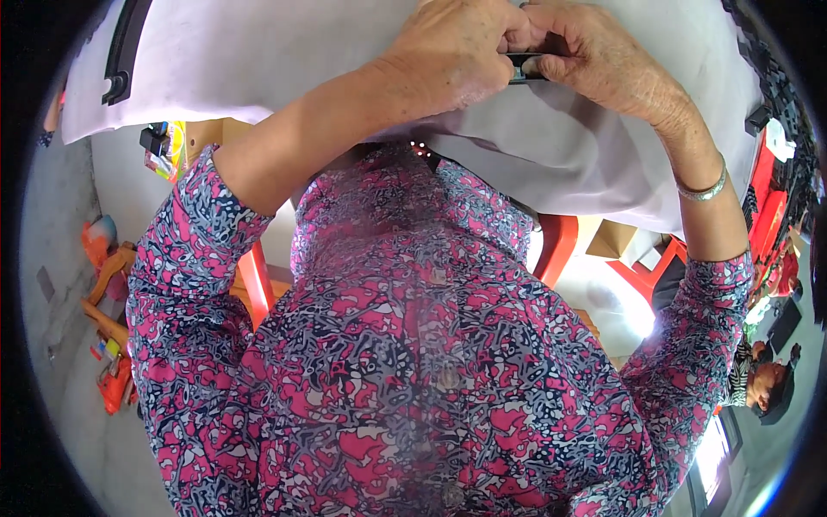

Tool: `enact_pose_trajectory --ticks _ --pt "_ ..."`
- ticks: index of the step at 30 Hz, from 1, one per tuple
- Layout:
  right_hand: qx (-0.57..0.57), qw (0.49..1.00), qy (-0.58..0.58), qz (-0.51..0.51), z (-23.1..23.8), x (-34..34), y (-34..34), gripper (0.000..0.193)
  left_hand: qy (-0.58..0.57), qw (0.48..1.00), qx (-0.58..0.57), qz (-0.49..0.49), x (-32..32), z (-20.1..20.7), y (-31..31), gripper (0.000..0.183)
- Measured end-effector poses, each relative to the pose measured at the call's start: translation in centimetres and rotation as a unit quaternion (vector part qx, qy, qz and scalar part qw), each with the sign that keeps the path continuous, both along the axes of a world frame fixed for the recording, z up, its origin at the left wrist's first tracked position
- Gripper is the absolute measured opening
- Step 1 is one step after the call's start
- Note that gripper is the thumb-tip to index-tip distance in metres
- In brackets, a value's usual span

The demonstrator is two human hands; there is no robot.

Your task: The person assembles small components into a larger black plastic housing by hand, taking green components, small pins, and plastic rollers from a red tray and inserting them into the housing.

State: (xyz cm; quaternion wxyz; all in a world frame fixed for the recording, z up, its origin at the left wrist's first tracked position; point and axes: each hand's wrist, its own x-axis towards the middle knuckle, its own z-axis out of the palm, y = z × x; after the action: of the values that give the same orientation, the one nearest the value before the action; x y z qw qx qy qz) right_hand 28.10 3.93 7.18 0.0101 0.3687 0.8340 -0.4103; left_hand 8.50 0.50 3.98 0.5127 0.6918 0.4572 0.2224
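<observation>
A small dark piece with a shiny edge [518, 60] is held between my two hands over a pale cloth-covered table [284, 52]. My left hand [461, 53] is closed, its fingertips pinching at the left side of the piece. From the other side my right hand [603, 69] grips it too, the thumb pressed along its near edge. The fingers cover most of the piece, so its kind cannot be made out. A bracelet [705, 187] circles my right wrist.
A long black bar-shaped part [127, 52] lies at the table's far left. Many black parts [780, 95] are heaped along the right, near a red tray [765, 194]. Below the table stand cardboard boxes [610, 239] and a red stool [556, 250]. Another person [762, 383] is at the right.
</observation>
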Motion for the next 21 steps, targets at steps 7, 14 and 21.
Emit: enact_pose_trajectory --ticks 7,14,21 --pt "-0.047 0.995 -0.068 -0.051 -0.1 -0.7 0.0 0.025 0.048 0.998 -0.028 -0.017 0.1 0.8 0.5 0.012" --pt "-0.079 0.991 -0.078 -0.078 0.3 -1.3 -0.2 0.022 0.063 0.994 -0.085 0.000 0.3 1.6 0.4 0.011" --pt "-0.149 0.985 -0.059 -0.066 0.8 -1.4 0.0 0.015 0.102 0.992 -0.060 -0.032 0.4 1.1 0.6 0.011"
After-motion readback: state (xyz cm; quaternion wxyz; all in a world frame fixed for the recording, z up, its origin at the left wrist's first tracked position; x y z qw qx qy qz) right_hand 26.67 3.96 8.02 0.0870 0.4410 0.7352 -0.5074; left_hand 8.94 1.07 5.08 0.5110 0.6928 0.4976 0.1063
